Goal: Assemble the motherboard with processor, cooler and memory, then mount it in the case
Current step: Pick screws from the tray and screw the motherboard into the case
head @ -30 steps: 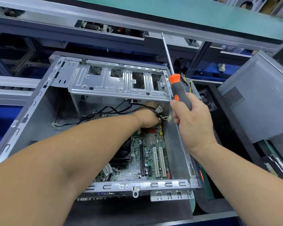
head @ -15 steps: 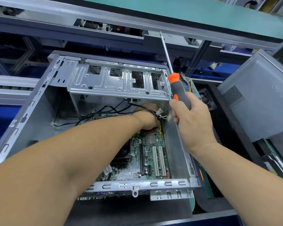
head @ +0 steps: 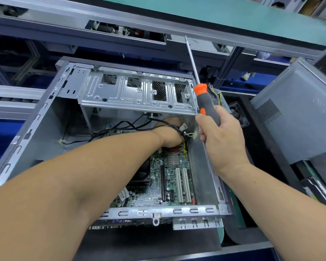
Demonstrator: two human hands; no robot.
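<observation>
we have the motherboard [head: 175, 178] lying flat on the floor of the open case [head: 36, 129], its cooler [head: 141, 174] already seated beside the white expansion slots [head: 182, 185]. our left hand [head: 170, 132] reaches deep under the drive cage [head: 137, 93] to the board's far corner, where the black cables [head: 120, 127] cross over the wrist; its fingers are hidden, so we cannot tell whether it holds anything. our right hand [head: 220, 136] is wrapped around the grey-and-orange screwdriver [head: 205, 102], shaft pointing up and away, parked above the case's right wall.

we judge that this is the work at the far corner, likely placing a mounting screw or clearing a connector. to do it well we should lift the cables off the board before anything goes down, so none gets pinched. we should feel that the board sits square on its standoffs, then bring the driver in upright past the cage edge, keeping its tip off the components.
</observation>
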